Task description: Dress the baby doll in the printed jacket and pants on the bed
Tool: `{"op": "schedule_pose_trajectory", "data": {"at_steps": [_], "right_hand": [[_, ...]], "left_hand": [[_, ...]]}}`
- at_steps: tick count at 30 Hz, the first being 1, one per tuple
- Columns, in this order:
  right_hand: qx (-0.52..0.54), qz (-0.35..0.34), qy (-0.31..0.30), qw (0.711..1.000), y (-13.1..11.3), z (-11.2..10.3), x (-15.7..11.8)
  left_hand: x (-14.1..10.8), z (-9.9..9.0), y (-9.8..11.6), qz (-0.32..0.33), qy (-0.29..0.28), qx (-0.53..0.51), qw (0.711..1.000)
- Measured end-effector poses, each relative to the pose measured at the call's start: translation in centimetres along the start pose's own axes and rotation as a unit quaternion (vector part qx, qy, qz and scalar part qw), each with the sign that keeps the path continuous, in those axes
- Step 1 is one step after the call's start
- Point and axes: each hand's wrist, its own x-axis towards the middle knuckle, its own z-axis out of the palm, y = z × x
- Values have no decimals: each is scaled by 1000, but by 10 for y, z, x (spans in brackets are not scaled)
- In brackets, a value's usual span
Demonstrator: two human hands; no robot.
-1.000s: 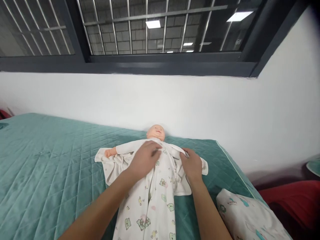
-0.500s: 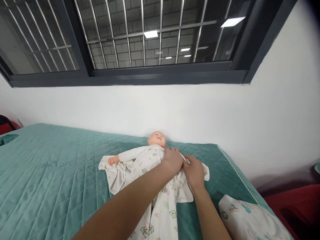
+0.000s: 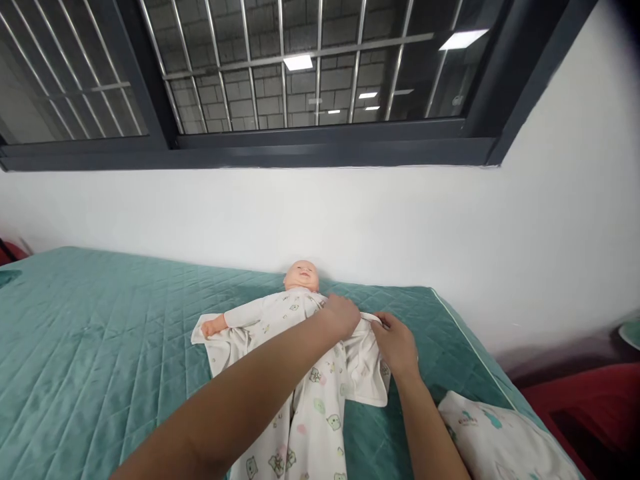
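Note:
A baby doll (image 3: 301, 275) lies on its back, dressed in a white romper (image 3: 313, 407) with green and pink animal prints. A white baby shirt (image 3: 367, 380) is spread open beneath it. The doll's bare hand on the left rests over one sleeve of that shirt. My left hand (image 3: 343, 317) is closed at the doll's shoulder on the right; what its curled fingers grip is hidden. Just to the right, my right hand (image 3: 397, 341) pinches the upper edge of the shirt's right sleeve between thumb and fingers. The doll's arm on that side cannot be seen.
A quilted green cover (image 3: 115, 353) lies under the doll, its piped edge running down the right. Folded white printed cloth (image 3: 500, 437) sits at the lower right, beside a red chair (image 3: 590, 413). A white wall (image 3: 400, 220) and barred window (image 3: 300, 150) stand behind.
My right hand has moved slightly right, apart from the left, stretching the shirt's sleeve edge between them. My left hand stays at the shoulder. The view has shifted a little to the right.

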Motion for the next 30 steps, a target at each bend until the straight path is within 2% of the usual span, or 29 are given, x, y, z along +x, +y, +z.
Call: {"op": "schedule_pose_trajectory", "data": {"at_steps": [3,6,13,19,23,30], "right_hand": [[-5,5,-3,1000,0,0,1],[4,3,-6,1000,2,1,2],[15,8,0,1000,7,3,3],[63,-4,-3,998,10,1,3],[78,3,22,997,12,1,3],[75,0,36,997,10,-4,3]], "left_hand": [[10,0,8,9,-13,-1,1000],[15,3,6,17,-14,1,1000],[13,11,-8,47,32,7,998],[4,-2,-18,57,53,23,997],[-5,-10,-25,53,66,27,996],[-14,-16,-36,37,82,17,996]]}}
